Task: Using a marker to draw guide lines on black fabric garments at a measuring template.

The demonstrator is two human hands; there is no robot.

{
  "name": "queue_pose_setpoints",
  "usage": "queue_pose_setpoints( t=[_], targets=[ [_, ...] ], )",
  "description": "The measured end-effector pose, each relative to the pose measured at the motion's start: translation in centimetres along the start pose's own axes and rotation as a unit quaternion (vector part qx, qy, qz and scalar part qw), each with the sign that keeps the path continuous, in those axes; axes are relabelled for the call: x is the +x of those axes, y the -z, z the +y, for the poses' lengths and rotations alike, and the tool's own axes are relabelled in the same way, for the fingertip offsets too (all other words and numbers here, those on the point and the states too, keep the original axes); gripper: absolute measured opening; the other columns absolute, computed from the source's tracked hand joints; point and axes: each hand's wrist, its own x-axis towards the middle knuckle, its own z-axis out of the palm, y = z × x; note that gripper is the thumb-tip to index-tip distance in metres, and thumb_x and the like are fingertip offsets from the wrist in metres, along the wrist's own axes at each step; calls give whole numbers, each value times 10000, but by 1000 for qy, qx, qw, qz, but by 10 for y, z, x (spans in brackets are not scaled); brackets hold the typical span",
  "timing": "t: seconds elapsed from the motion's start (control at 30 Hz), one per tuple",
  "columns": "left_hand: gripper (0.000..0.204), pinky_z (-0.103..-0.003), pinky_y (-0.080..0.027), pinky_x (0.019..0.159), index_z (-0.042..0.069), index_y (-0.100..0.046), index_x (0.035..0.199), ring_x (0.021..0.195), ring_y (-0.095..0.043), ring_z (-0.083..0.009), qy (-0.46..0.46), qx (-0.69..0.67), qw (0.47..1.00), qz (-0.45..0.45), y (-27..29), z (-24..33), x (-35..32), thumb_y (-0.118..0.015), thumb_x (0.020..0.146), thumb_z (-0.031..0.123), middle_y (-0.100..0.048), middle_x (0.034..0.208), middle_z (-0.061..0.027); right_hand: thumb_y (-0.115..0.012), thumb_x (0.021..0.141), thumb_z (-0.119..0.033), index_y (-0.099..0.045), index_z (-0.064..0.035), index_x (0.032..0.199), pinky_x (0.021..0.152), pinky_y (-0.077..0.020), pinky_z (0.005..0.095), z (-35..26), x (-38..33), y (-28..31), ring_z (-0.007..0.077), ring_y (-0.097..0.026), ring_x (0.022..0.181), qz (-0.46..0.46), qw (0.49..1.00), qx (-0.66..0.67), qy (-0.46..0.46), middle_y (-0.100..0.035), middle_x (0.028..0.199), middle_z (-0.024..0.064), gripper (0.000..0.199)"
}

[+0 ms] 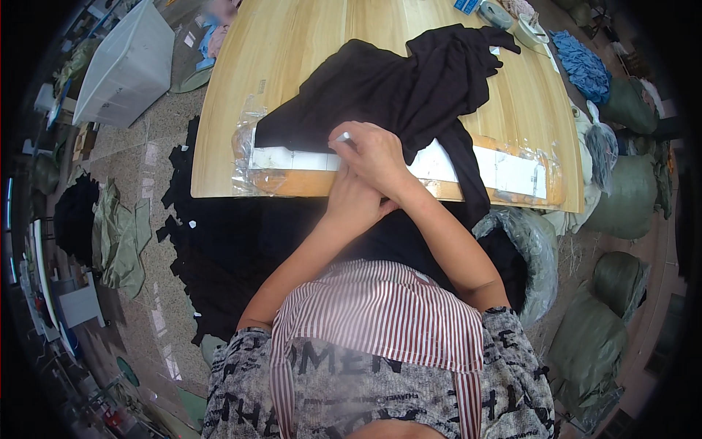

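A crumpled black garment (409, 80) lies on a wooden table (292, 58), draping over its near edge. My right hand (376, 157) rests on the garment near the table edge and pinches a small white piece (342, 137), perhaps chalk or a tag. My left hand (351, 201) lies under and against the right wrist, its fingers curled; whether it holds anything is hidden. A white strip under clear tape (504, 172) runs along the table's near edge beneath the garment.
A pile of black cloth (219, 256) covers the floor below the table. A white plastic bin (124, 66) stands at far left. Green sacks (607, 322) and a clear bag of dark cloth (523, 256) sit at right. Blue cloth (585, 66) lies beyond the table's right end.
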Motion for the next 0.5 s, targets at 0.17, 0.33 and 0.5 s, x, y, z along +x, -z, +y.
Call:
queue_pose_setpoints(
  t=[0.17,0.33,0.5],
  targets=[
    [588,-524,-357,971,-15,-494,1247,1143,-488,-403,-47,23,996,70,1,-1,9,-698,747,217,-545,1197,-219,-661,836,-239,-643,-73,818,582,-477,339,1,16,-1,201,-599,600,-52,990,-118,-58,-624,676,71,168],
    [337,-434,-456,825,15,-564,1134,1066,-552,-313,40,160,986,-39,19,-9,40,-558,824,145,-597,1041,-140,-621,918,-218,-624,-48,825,557,-420,189,10,-20,49,30,-519,614,123,871,437,-188,-590,674,-17,194],
    [276,-399,-503,716,101,-679,1007,766,-647,-279,51,33,995,80,94,-54,115,-485,811,90,-671,837,-135,-633,906,-289,-637,-42,803,586,-409,204,85,-26,78,43,-505,633,96,922,291,-237,-567,660,-32,268]
  ],
)
